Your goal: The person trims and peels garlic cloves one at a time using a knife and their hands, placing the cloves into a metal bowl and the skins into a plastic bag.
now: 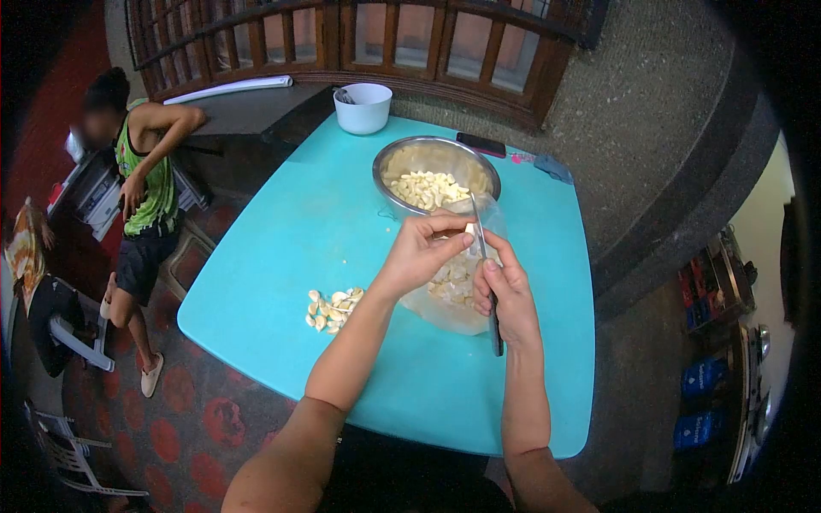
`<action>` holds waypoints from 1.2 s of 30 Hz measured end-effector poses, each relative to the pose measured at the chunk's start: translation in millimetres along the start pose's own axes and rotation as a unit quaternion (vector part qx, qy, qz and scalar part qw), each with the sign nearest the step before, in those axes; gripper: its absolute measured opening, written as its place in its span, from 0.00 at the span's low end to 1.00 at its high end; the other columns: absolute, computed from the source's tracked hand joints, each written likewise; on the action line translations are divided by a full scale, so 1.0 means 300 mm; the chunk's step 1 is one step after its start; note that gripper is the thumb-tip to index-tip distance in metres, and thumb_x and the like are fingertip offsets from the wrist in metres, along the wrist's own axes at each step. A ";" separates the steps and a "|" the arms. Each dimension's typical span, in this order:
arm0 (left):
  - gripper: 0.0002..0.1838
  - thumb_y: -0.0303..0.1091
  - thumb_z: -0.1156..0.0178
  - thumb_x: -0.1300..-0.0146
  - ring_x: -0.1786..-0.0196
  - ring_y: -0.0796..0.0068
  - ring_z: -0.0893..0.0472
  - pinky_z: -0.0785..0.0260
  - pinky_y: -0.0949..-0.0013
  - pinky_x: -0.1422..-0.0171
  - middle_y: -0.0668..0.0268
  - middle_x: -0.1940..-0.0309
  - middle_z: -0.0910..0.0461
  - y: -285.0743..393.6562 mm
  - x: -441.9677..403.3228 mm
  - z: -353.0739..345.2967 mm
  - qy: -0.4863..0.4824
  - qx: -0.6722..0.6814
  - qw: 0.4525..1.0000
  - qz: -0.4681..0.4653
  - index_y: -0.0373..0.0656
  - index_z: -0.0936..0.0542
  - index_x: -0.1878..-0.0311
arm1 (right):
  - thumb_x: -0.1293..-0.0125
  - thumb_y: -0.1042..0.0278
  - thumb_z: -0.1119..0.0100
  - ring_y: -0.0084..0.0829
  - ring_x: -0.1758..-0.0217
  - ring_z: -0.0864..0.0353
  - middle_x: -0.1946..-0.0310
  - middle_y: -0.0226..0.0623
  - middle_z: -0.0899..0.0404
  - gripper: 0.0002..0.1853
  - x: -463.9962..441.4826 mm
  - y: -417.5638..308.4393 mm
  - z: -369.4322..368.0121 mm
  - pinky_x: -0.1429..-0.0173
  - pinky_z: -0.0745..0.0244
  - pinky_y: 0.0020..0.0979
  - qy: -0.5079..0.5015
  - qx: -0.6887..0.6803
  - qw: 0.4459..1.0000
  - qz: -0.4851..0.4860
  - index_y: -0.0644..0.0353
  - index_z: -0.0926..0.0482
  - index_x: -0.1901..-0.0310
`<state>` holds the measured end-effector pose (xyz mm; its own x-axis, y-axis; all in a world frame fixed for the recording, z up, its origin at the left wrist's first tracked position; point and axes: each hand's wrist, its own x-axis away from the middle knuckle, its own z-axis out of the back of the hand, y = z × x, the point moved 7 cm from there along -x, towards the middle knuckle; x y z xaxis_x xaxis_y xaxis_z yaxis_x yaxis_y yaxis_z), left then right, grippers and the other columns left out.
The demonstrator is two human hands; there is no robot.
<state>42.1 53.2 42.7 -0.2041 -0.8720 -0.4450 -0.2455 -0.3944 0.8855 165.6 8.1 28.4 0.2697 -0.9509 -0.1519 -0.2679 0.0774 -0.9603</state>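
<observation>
Between the thumb and fingers of my left hand (428, 252) is a pale garlic clove (469, 229). My right hand (510, 295) is wrapped round the dark handle of a knife (479, 224), its blade pointing up and away beside the clove. Beneath both hands lies a clear plastic bag (466, 321) with pale pieces, perhaps peelings, in or on it. Just beyond stands a steel bowl (387, 171) partly filled with peeled garlic cloves (430, 188). Unpeeled garlic cloves (333, 309) lie in a loose pile left of my left forearm.
The turquoise table (256, 274) carries a white bowl (363, 111) at its far left corner. Behind the steel bowl are a dark phone (481, 144) and a bluish cloth (554, 168). A person (150, 179) stands to the left. A wall with a wooden-barred window rises behind.
</observation>
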 end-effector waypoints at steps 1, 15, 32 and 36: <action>0.14 0.24 0.37 0.43 0.54 0.78 0.22 0.29 0.74 0.48 0.62 0.57 0.20 -0.002 -0.002 -0.002 0.000 0.005 1.000 0.003 0.34 0.20 0.53 | 0.29 0.65 0.56 0.12 0.83 0.45 0.81 0.22 0.41 0.21 -0.002 -0.001 0.001 0.79 0.46 0.17 0.001 0.000 1.000 0.004 0.55 0.39 0.36; 0.12 0.25 0.46 0.37 0.61 0.75 0.19 0.24 0.71 0.52 0.59 0.61 0.18 -0.045 -0.004 0.011 -0.002 0.155 0.985 0.077 0.31 0.22 0.53 | 0.29 0.64 0.56 0.15 0.83 0.41 0.79 0.25 0.40 0.23 0.001 0.013 -0.025 0.80 0.43 0.18 -0.051 -0.165 0.985 -0.027 0.54 0.43 0.34; 0.08 0.25 0.44 0.38 0.63 0.71 0.18 0.24 0.70 0.54 0.61 0.65 0.20 -0.090 -0.009 0.028 0.052 0.220 0.969 0.100 0.34 0.26 0.56 | 0.28 0.64 0.58 0.16 0.82 0.40 0.79 0.26 0.41 0.23 0.007 0.002 -0.022 0.79 0.41 0.19 -0.073 -0.205 0.976 -0.021 0.52 0.44 0.33; 0.09 0.25 0.44 0.38 0.62 0.69 0.18 0.23 0.69 0.53 0.60 0.65 0.20 -0.077 -0.006 0.022 0.050 0.259 0.960 0.090 0.35 0.27 0.56 | 0.28 0.64 0.59 0.17 0.82 0.41 0.79 0.26 0.41 0.23 0.004 0.007 -0.022 0.79 0.41 0.19 -0.075 -0.205 0.976 -0.020 0.50 0.45 0.33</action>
<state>42.1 65.9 22.0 -0.2021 -0.9463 -0.2524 -0.6587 -0.0594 0.7501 159.1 5.1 27.7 0.4107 -0.8941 -0.1787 -0.5943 -0.1138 -0.7962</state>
